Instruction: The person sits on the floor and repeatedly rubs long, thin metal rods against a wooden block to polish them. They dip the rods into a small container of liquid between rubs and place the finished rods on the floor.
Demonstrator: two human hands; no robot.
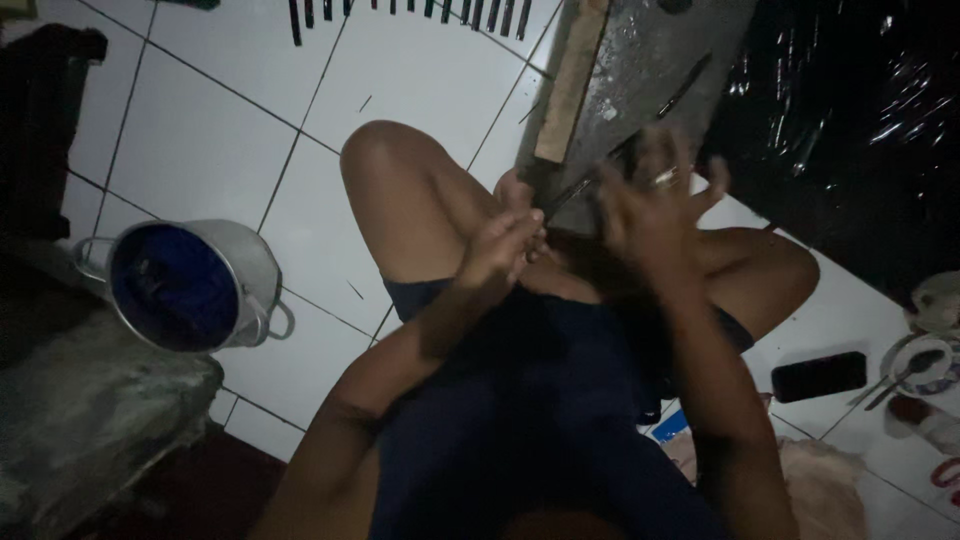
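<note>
Below 1 grey slab point(640, 60), the left hand point(505, 245) grips 1 thin rod point(575, 190), the right hand point(655, 205) spread wide, 1 pot point(255, 265) leftward.

You are looking down at a floor point(200, 140) of large white tiles with dark grout lines running on a slant. The light is dim, strongest on the tiles toward 11 o'clock and fading into shadow at the edges. At 9 o'clock a metal pot point(195, 285) with a blue inside lies tipped on its side. Below it, toward 8 o'clock, sits a rough grey slab point(90, 420). Shiny black plastic sheeting point(860, 120) fills the corner at 2 o'clock. A row of dark sticks point(410, 12) lies along 12 o'clock.
</note>
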